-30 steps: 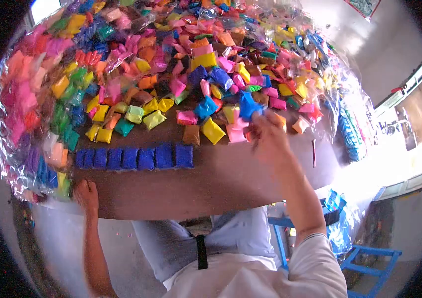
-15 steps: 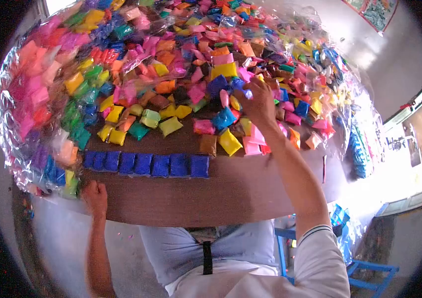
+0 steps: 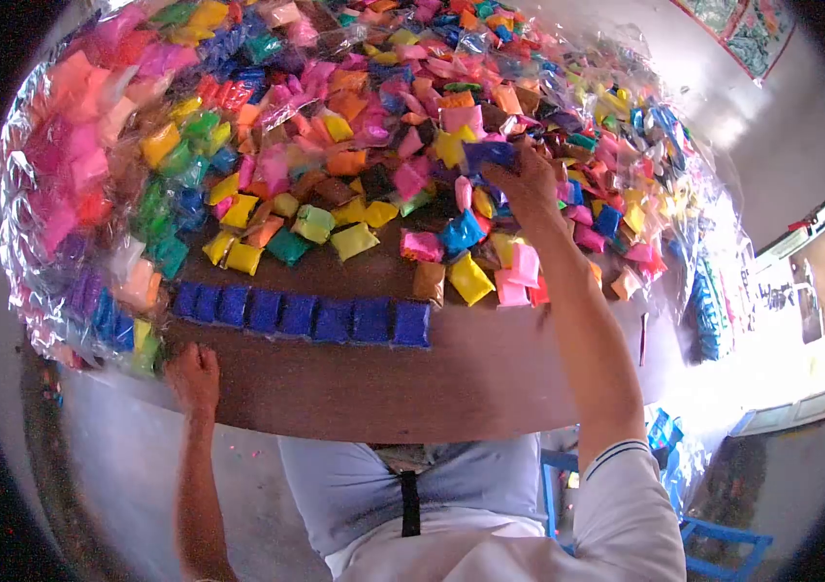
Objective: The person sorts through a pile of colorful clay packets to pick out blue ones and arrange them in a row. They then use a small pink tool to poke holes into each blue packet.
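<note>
A dark blue packet (image 3: 488, 153) is pinched in the fingers of my right hand (image 3: 533, 186), over the front of a large heap of coloured packets (image 3: 344, 107). Just left of it sits a yellow packet (image 3: 454, 147). My left hand (image 3: 195, 376) rests as a loose fist on the near left part of the brown table (image 3: 335, 388), and nothing shows in it. Close beyond that fist, a row of several blue packets (image 3: 298, 314) lies side by side on the tabletop.
Clear plastic bags (image 3: 19, 242) of packets line the left side, and more plastic lies at the right. A thin dark red stick (image 3: 642, 339) lies near the table's right edge. Blue metal frame parts (image 3: 723, 543) stand on the floor at lower right.
My right hand has lifted the blue packet out of the heap and turned it slightly. My left hand stays a fist by the table edge. The view has shifted slightly.
</note>
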Demonstrator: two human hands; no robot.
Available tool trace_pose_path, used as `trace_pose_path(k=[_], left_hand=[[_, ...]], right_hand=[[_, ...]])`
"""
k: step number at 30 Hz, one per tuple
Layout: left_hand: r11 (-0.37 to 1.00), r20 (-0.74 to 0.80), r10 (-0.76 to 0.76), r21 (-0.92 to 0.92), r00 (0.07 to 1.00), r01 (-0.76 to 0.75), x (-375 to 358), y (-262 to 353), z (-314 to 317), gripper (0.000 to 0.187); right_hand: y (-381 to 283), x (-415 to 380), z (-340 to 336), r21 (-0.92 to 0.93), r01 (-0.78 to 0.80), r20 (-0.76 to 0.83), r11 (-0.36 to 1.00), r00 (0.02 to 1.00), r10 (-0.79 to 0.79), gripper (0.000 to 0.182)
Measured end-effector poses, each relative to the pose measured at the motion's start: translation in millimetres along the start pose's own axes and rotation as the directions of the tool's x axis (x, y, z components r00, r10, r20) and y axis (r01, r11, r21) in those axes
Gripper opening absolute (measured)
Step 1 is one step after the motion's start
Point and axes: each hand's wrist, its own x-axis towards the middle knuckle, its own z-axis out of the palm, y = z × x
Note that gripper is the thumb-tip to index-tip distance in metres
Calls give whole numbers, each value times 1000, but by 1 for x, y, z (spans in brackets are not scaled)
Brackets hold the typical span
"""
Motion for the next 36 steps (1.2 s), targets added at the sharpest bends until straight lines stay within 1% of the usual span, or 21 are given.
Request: trace_pose_path(k=[2, 4, 5, 8, 11, 14, 15, 17, 18, 20, 22, 23, 25, 26, 28, 29, 31, 33, 34, 35, 36], left_hand=[[1000, 66, -14, 1, 998, 14, 5, 6, -11, 25], [998, 112, -62, -4, 992, 63, 8, 12, -18, 26], [996, 134, -87, -3, 987, 88, 8, 14, -19, 26], [1000, 17, 13, -11, 1000, -13, 6, 9, -14, 25], [994, 28, -35, -100, 999, 37, 6, 14, -17, 24], [997, 61, 11, -71, 998, -6, 9, 9, -17, 23], [999, 75, 0, -53, 997, 4, 9, 9, -19, 24], [1000, 101, -20, -20, 995, 22, 10, 11, -21, 24], [1000, 87, -9, -18, 996, 10, 9, 12, -23, 24], [1000, 55, 15, -21, 998, -14, 10, 16, -25, 25], [999, 73, 8, -45, 997, -5, 11, 15, -25, 25], [998, 83, 7, -59, 996, -2, 10, 14, -24, 26], [998, -25, 60, -17, 998, -60, 7, 11, -17, 26], [996, -79, 87, 6, 993, -87, 5, 10, -13, 26], [998, 9, 54, -16, 999, -54, 7, 4, -11, 25], [999, 51, 37, -26, 998, -35, 8, 2, -10, 25], [997, 6, 68, -24, 998, -67, 7, 0, -7, 25], [997, -27, 68, -35, 997, -69, 6, 1, -7, 25], [997, -38, 54, -49, 998, -56, 6, 5, -9, 25], [997, -48, 40, -64, 998, -43, 6, 8, -9, 25], [997, -77, 65, -25, 995, -67, 4, 8, -7, 25]], right_hand=[[10, -22, -22, 229, -7, 20, 973, 1000, 2, 30], [28, -49, -29, 412, -148, 74, 899, 989, 129, 33], [36, -63, -31, 498, -216, 109, 840, 976, 186, 35], [49, -104, -39, 530, -331, 253, 781, 940, 228, 38], [62, -134, -30, 483, -419, 332, 769, 900, 282, 37], [42, -154, -24, 401, -399, 427, 825, 878, 218, 38], [42, -157, -20, 384, -382, 461, 841, 868, 184, 39], [38, -164, -14, 308, -462, 519, 832, 814, 260, 41], [32, -166, -11, 267, -499, 543, 824, 785, 299, 41], [24, -166, -6, 274, -464, 571, 842, 783, 246, 35], [27, -166, 0, 259, -439, 617, 860, 761, 203, 32], [26, -169, 4, 309, -457, 612, 834, 767, 194, 32], [17, -175, 11, 407, -491, 600, 770, 779, 180, 32], [19, -175, 12, 368, -466, 605, 805, 777, 174, 33], [24, -171, 14, 287, -407, 615, 867, 773, 159, 35], [24, -171, 13, 323, -449, 636, 833, 755, 161, 36], [17, -169, 11, 387, -531, 678, 754, 718, 157, 39], [17, -165, 11, 224, -303, 620, 926, 778, 104, 45], [18, -163, 12, 128, -178, 594, 976, 801, 69, 48], [21, -163, 13, 149, -188, 589, 971, 806, 65, 50], [24, -164, 15, 171, -197, 583, 965, 810, 62, 52]])
